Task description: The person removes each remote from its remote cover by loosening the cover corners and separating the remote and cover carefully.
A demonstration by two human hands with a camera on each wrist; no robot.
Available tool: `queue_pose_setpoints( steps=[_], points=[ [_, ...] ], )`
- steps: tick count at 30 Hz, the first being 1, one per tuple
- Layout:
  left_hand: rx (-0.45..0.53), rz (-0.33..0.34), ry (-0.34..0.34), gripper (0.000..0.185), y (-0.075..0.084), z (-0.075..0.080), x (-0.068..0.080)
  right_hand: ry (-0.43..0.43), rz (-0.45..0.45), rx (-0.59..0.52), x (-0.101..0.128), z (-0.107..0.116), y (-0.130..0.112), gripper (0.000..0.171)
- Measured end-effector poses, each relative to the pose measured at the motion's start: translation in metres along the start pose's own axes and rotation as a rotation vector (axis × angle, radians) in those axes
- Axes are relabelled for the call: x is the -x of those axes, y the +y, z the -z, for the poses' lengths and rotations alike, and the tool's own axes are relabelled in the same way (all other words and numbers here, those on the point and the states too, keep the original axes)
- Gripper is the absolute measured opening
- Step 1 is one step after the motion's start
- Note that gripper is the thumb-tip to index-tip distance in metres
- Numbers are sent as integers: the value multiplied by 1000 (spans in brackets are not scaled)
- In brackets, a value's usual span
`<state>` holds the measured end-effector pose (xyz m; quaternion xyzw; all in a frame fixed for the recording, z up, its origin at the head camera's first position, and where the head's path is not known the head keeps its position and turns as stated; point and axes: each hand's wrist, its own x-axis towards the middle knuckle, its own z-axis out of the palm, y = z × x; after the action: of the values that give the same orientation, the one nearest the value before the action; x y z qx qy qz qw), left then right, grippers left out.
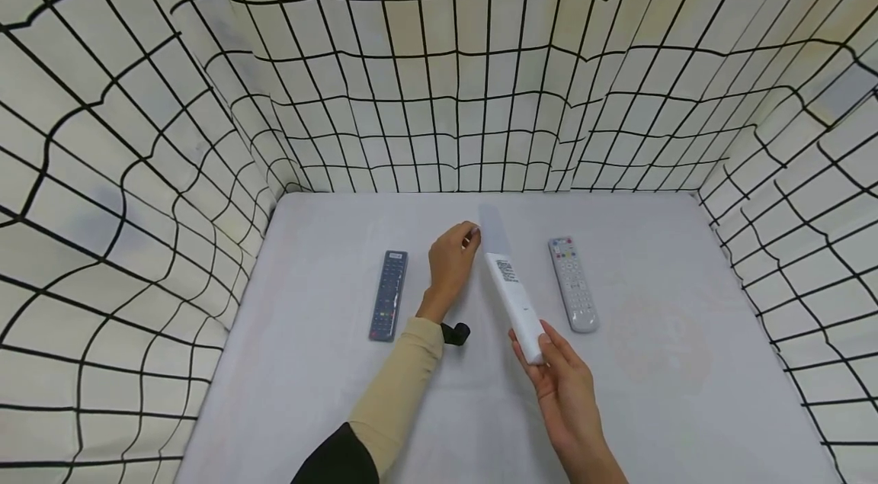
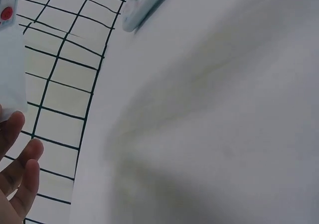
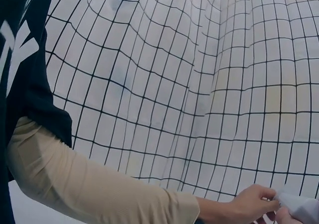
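A white remote control (image 1: 516, 309), with a printed code label near its far end, is tilted over the middle of the table. A clear plastic sleeve (image 1: 494, 229) extends beyond that end. My right hand (image 1: 565, 389) holds the remote by its near end, fingers beneath and thumb on its side. At the sleeve's far left edge, my left hand (image 1: 450, 259) pinches the plastic between thumb and finger. The left wrist view catches the remote's button side with a red button (image 2: 6, 13), and the sleeve (image 2: 12, 74) hanging below it, touched by fingertips.
A dark remote control (image 1: 389, 296) lies left of my left hand. To the right lies a light grey remote control (image 1: 573, 284), seemingly wrapped in clear plastic. The white table (image 1: 658, 408) is bordered at the back and sides by white walls with black netting (image 1: 453, 95).
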<state>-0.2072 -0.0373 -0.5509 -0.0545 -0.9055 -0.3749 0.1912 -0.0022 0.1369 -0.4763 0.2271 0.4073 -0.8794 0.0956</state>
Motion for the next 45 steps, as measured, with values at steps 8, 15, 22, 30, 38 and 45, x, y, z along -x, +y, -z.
queue_pose_setpoints(
  steps=[8, 15, 22, 30, 38, 45],
  points=[
    [10, -17, -8, 15, -11, 15, -29, -16, -16, 21, -3, 5, 14, 55],
    [24, 18, -15, 18, -25, 18, -49, -28, -10, 95, -9, 10, 24, 61],
    [84, 130, -48, 23, -42, 21, -64, -23, -8, 122, -11, 16, 29, 64],
    [90, 306, -155, 28, -52, 15, -75, -15, -4, 129, -13, 22, 31, 62],
    [187, 507, -271, 36, -58, 11, -84, 3, -7, 115, -15, 25, 32, 60],
    [327, 652, -326, 42, -70, 12, -86, -8, 7, 102, -16, 29, 32, 59]
  ],
)
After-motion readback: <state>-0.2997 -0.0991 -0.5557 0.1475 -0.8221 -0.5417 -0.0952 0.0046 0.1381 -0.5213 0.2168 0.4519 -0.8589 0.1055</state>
